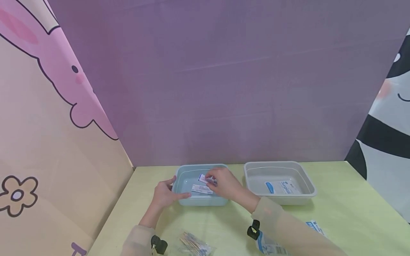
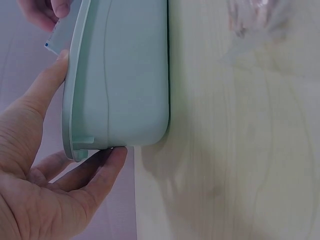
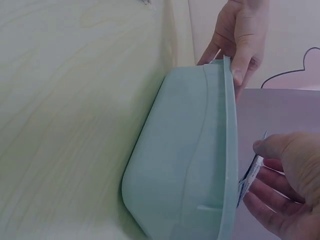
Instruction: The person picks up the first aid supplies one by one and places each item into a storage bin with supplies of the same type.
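Note:
A light blue-green plastic basin [image 1: 203, 201] stands on the table with small white printed packets inside, one packet [image 1: 201, 189] lying flat near the front wall. My left hand [image 1: 164, 195] grips the basin's left end. In the left wrist view its thumb [image 2: 47, 82] lies on the rim and its fingers [image 2: 107, 172] press the end wall from below the lip. Above the basin, my right hand [image 1: 225, 183] pinches a thin packet [image 3: 249, 177] between thumb and fingers; whether it is one packet or more I cannot tell.
To the right stands a grey basin [image 1: 280, 200] holding a packet marked Surgical [image 1: 283, 187]. In front lies a clear bag of cotton swabs [image 1: 193, 243]. A blue-and-white package [image 1: 270, 245] and a smaller packet [image 1: 315, 227] lie by my right sleeve. A purple backdrop [image 1: 224, 89] rises behind.

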A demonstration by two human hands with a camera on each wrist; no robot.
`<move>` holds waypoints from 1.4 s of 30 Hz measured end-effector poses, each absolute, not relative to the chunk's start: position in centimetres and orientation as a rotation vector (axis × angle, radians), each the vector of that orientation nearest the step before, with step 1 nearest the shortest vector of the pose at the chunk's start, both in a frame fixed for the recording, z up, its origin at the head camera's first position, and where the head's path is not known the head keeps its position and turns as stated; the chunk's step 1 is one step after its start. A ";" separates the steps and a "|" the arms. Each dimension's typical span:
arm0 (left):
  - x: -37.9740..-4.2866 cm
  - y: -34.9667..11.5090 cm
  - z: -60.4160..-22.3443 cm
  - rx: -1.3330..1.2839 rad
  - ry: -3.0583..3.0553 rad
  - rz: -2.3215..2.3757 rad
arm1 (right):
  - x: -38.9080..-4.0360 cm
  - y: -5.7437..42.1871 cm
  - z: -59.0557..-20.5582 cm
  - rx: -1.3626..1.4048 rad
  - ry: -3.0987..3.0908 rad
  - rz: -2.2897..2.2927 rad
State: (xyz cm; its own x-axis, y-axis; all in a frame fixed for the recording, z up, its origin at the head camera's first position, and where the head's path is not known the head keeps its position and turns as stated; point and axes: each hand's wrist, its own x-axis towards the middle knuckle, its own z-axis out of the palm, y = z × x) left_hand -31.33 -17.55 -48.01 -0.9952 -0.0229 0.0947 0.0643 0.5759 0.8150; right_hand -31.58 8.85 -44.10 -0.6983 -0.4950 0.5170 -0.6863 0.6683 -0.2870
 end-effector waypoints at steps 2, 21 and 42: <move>-31.4 -17.5 -48.0 -0.034 -2.704 -1.403 | -31.7 8.8 -44.1 0.925 -2.490 0.672; -31.3 -17.5 -48.1 -0.029 -2.689 -1.429 | -32.5 8.4 -44.5 0.906 -2.491 0.718; -30.9 -17.5 -47.7 -0.055 -2.701 -1.411 | -33.6 8.0 -45.0 0.914 -2.540 0.713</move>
State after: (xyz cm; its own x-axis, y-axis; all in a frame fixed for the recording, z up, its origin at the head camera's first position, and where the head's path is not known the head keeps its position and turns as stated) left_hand -30.92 -17.54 -47.71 -0.9950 -0.0110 0.0994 0.0754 0.5715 0.8171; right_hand -33.57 8.02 -45.02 -0.7317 -0.4904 0.4734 -0.6651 0.6657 -0.3383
